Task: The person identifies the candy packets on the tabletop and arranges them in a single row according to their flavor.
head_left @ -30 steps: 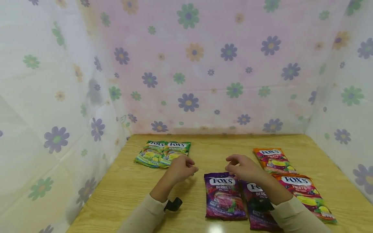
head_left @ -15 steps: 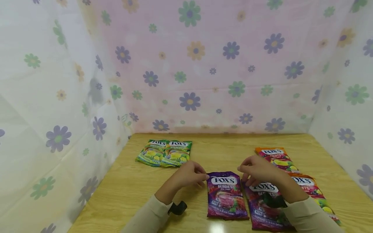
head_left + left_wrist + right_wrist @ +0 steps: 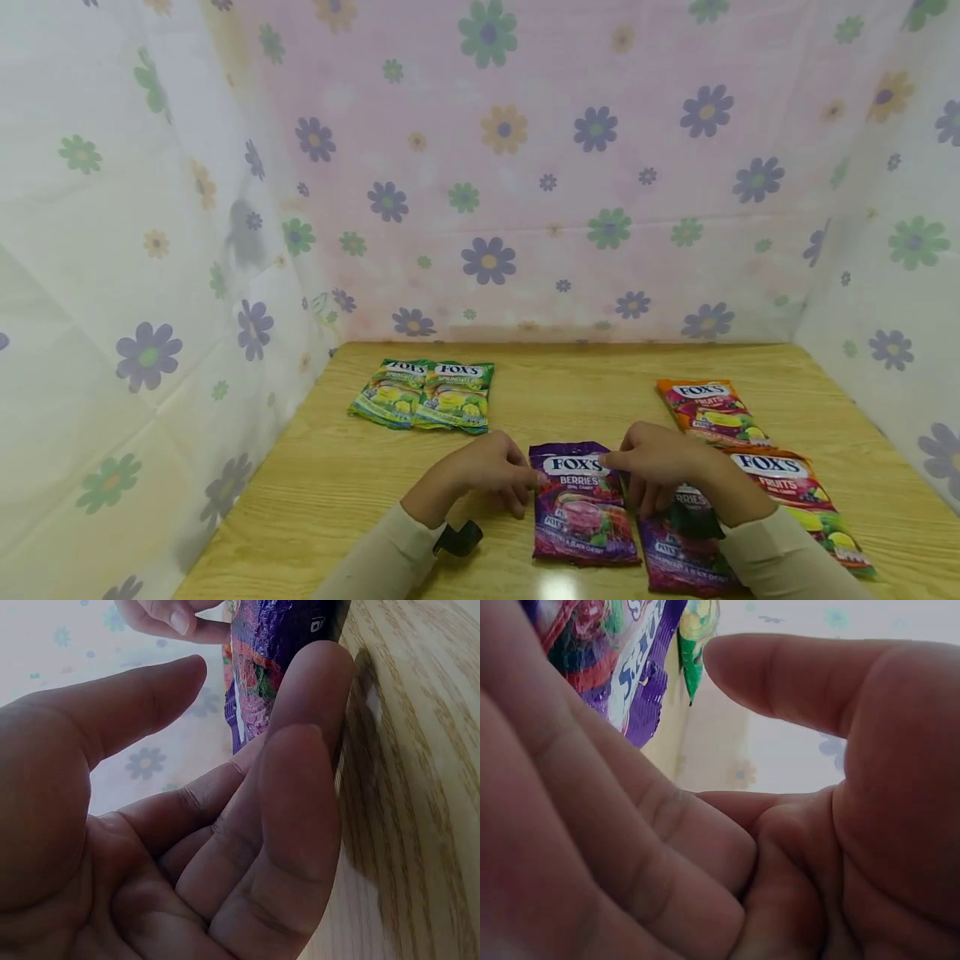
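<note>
A purple bag of Fox's berries candy [image 3: 583,517] lies face up between my two hands. My left hand [image 3: 491,471] is at its left edge, with fingers loosely bent and the thumb apart in the left wrist view. My right hand [image 3: 663,467] is at the bag's upper right, its thumb over the corner. That hand's thumb stands clear of the fingers in the right wrist view, and nothing is pinched. A second purple berries bag [image 3: 686,554] lies partly hidden under the right hand and wrist.
Two green Fox's bags [image 3: 452,398] lie overlapping at the back left of the wooden table [image 3: 570,375]. On the right are two orange-red fruits bags, one farther back [image 3: 712,412] and one nearer [image 3: 806,508]. Flowered cloth [image 3: 487,167] encloses the back and sides.
Both hands have come down toward the first purple bag: the left moved right to its left edge, the right lowered to its upper right. The bags look almost unmoved.
</note>
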Available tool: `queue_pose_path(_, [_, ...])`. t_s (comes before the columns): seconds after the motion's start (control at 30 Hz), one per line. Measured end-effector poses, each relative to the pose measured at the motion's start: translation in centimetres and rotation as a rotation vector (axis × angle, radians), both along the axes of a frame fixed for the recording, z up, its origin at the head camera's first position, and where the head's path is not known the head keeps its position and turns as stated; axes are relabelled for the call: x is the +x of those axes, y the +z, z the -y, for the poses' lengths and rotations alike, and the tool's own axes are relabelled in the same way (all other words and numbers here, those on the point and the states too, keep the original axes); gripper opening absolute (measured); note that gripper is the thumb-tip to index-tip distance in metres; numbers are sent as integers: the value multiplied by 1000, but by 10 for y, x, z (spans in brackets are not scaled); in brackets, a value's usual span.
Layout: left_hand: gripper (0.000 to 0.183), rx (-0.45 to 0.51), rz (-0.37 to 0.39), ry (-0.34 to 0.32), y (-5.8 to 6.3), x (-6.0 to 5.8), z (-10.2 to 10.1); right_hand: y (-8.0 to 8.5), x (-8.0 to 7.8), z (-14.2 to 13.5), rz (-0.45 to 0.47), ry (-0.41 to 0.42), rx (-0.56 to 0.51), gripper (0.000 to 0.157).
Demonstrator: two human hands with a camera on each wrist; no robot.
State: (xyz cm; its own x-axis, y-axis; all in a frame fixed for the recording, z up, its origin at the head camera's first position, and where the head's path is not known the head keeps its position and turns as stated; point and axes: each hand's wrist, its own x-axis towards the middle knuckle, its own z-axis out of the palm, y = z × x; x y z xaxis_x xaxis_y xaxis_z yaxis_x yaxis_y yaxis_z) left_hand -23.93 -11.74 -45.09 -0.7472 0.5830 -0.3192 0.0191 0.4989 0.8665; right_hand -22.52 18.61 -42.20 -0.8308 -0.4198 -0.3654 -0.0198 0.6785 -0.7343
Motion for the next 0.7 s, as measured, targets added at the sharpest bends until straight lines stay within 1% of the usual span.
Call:
queue_pose_path(0.17, [27, 30, 36, -5, -5, 3, 2, -2, 2, 4, 32, 23, -10, 33])
queue_pose_path(0.27, [27, 34, 36, -4, -5, 3, 2, -1, 3, 5, 40, 29, -10, 29])
queue_pose_path(0.47, [25, 19, 14, 8, -1, 0, 0, 2, 2, 7, 47, -9, 16, 47])
queue_pose_path(0.7, [22, 39, 27, 17, 3, -1, -2, 1, 0, 5, 67, -18, 13, 62])
